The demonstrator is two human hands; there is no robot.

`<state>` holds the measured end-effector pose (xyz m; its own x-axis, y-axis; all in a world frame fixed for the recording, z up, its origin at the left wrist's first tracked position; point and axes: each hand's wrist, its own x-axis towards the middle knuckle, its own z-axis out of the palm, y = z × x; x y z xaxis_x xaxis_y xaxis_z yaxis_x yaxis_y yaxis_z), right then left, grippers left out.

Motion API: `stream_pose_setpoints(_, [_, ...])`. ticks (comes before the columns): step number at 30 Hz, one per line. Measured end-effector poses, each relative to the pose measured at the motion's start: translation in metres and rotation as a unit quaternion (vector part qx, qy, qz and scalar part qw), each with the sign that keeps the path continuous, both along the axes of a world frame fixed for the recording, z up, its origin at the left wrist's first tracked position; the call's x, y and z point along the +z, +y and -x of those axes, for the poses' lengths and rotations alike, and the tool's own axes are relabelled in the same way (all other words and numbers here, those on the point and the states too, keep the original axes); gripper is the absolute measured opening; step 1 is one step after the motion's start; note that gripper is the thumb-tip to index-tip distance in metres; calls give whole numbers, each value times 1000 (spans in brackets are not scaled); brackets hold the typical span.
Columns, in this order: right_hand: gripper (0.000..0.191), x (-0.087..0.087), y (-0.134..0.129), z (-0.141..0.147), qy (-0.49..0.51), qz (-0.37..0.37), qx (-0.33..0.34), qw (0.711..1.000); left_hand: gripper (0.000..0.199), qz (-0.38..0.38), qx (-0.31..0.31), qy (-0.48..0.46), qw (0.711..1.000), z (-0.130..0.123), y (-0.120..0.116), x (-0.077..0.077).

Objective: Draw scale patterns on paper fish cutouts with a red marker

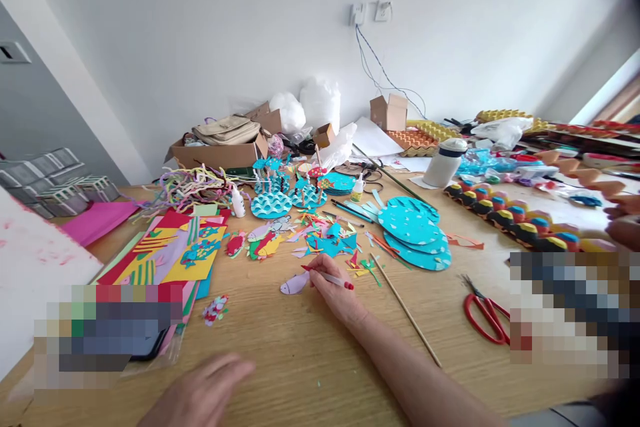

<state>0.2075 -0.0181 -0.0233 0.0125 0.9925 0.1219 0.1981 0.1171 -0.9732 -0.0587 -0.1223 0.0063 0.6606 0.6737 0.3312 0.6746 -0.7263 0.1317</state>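
A light purple paper fish (294, 284) with dark line markings lies flat on the wooden table. My right hand (331, 287) is just right of it, fingers closed around a red marker (342, 282) with a pale barrel; the fingertips reach the fish's tail end. Near the front edge, my left hand (207, 383) is blurred by motion, and its finger spread cannot be made out. Between the hands and to the left sits a small pile of colourful paper pieces (215, 310). Beyond the fish are more cut paper fish (265, 243) in red, green, yellow and purple.
Red-handled scissors (485, 320) and a thin wooden stick (406, 310) lie at the right. Blue discs (415, 230), glue bottles and blue wave-shaped models stand farther back. Coloured sheets (190, 257) and a phone are at the left. Another person's hand shows at the right edge.
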Motion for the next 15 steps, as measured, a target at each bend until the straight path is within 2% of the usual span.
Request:
stream_pose_setpoints(3, [8,10,-2,-6,29,24,-13,999,56,-11,5,15,1000,-36,39,-13])
stream_pose_setpoints(4, [9,16,-3,-9,39,32,-13,999,60,-15,3,20,1000,-47,50,-18])
stream_pose_setpoints(6, [10,29,-7,-13,59,47,-4,997,57,-22,2,27,999,-62,68,-28])
stream_pose_setpoints(9, [8,44,-9,-12,113,84,39,989,45,-23,-6,39,999,-70,82,-37])
stream_pose_setpoints(12, [4,40,-6,-1,123,118,58,984,39,-19,-13,48,999,-70,86,-39])
stream_pose_setpoints(15, [5,21,-2,11,63,124,47,989,38,-10,-15,53,998,-72,88,-37])
